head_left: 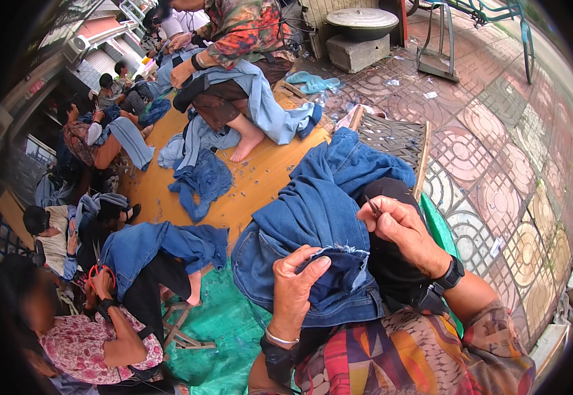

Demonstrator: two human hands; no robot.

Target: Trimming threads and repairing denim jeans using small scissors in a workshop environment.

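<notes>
A pair of blue jeans (306, 210) lies draped over my lap, with a frayed, whitish edge (344, 250) turned up near the middle. My left hand (298, 286) pinches the denim beside that edge, thumb on top. Just right of the edge and slightly above it, my right hand (402, 230) is closed round a small dark pointed metal tool (373, 207). Only the tool's tip shows; the fingers hide the rest, so its kind is unclear. The tip is apart from the frayed edge.
At left, a co-worker holds red-handled scissors (97, 270) beside more jeans (148, 253). Another sits ahead with light-blue denim (260, 99). Loose jeans (201, 184) and scraps lie on a yellow board (260, 191). A wood-framed woven seat (392, 138) and green sheet (207, 329) are close by.
</notes>
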